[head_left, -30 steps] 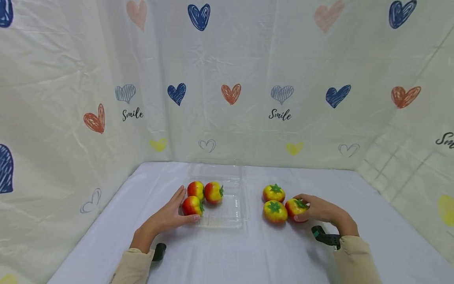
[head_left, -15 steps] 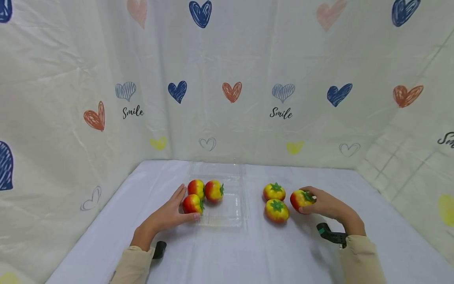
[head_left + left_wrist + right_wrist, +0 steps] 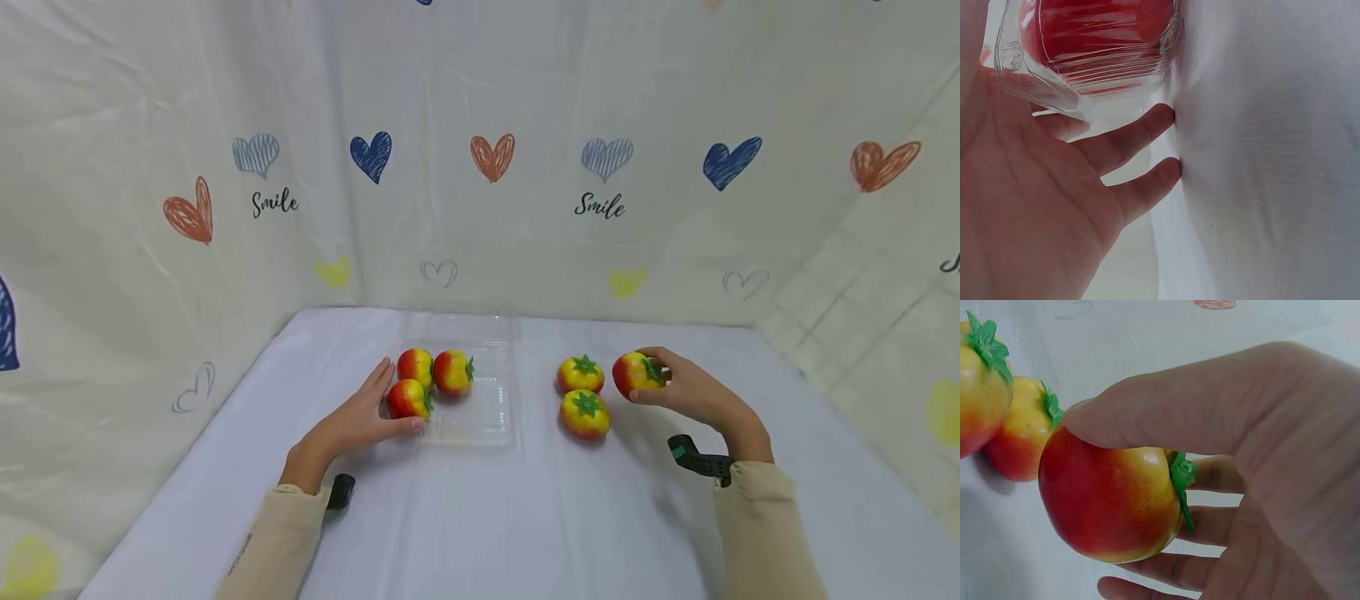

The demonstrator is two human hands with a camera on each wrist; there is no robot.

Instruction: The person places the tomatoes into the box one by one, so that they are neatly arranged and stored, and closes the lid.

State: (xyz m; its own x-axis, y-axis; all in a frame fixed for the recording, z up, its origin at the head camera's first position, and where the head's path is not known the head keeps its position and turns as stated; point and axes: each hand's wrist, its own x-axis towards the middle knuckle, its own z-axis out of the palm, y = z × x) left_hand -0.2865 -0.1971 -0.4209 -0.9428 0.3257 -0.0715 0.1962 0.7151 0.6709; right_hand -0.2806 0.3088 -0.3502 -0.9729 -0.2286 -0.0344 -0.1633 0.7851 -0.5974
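Note:
My right hand [image 3: 697, 396] grips a red and yellow persimmon [image 3: 632, 375] with a green leafy cap, held a little above the table. In the right wrist view my thumb lies across the top of this persimmon [image 3: 1107, 494], with the fingers behind and under it. My left hand [image 3: 352, 421] rests at the left side of a clear plastic clamshell box [image 3: 491, 408], fingers spread along the wall and thumb at the front corner. The left wrist view has two fairly straight fingertips at the tablecloth, beside the box wall [image 3: 1110, 75]. Three persimmons [image 3: 453, 372] sit in the box's left part.
Two more persimmons, a back one [image 3: 579, 375] and a front one [image 3: 585, 415], stand on the white tablecloth [image 3: 480, 517] between the box and my right hand. The box's raised lid [image 3: 459, 327] stands toward the back. A curtain printed with hearts [image 3: 525, 242] closes off the rear.
My right hand has lifted the persimmon away from the other two, up and slightly right. The left hand keeps its place at the box. The head view has tilted down.

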